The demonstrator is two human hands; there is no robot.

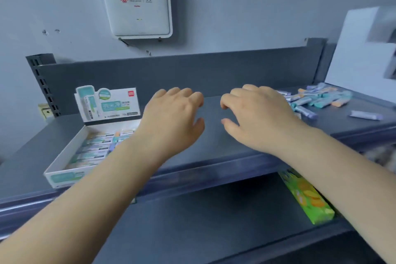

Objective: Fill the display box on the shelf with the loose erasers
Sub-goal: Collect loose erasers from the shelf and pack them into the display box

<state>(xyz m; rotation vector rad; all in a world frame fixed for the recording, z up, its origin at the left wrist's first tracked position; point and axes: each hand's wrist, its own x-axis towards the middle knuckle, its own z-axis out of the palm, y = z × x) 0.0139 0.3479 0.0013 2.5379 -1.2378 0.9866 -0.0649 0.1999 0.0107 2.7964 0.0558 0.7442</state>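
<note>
- Nearest, on the lower shelf, one green and yellow box (308,197) lies below the right forearm, its long axis running front to back.
- Over the bare middle of the upper shelf (214,135), the left hand (173,118) and right hand (257,118) hover side by side, apart, fingers loosely curled, holding nothing.
- The display box (64,169) sits at the shelf's left, its long axis front to back, header card upright at the back; erasers in rows partly fill it, the count unclear, the left forearm hiding its right edge.
- The loose erasers (321,98) lie far right in a jumbled pile, pointing many ways, too blurred to count; one lies apart nearer the edge.
- One white router (135,0) hangs on the wall.
</note>
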